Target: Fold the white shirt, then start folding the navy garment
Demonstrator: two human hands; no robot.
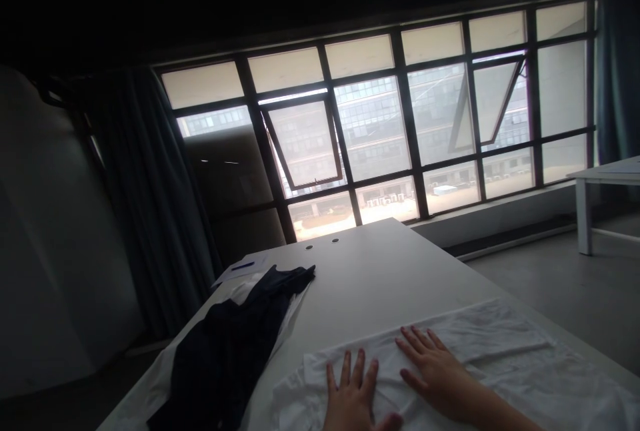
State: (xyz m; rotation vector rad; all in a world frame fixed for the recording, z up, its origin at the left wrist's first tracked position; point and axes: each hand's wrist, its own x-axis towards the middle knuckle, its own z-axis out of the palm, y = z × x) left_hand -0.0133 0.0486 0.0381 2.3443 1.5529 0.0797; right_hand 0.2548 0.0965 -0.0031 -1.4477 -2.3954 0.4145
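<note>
A white cloth garment (500,331) lies spread over the near right part of the white table, with creases and a folded-over strip along its far side. My left hand (353,394) rests flat on its left portion, fingers spread. To the right of it, my right hand (433,367) also presses flat on the fabric, fingers apart and pointing up and left. Neither hand grips anything. The garment's near edge runs out of the picture, so its full shape is hidden.
Dark navy clothing (225,351) is heaped over white cloth on the table's left side. Behind it lie paper (260,261) and a blue pen (243,265). The white table (370,271) reaches toward the windows (373,127). Another white table (583,211) stands at right.
</note>
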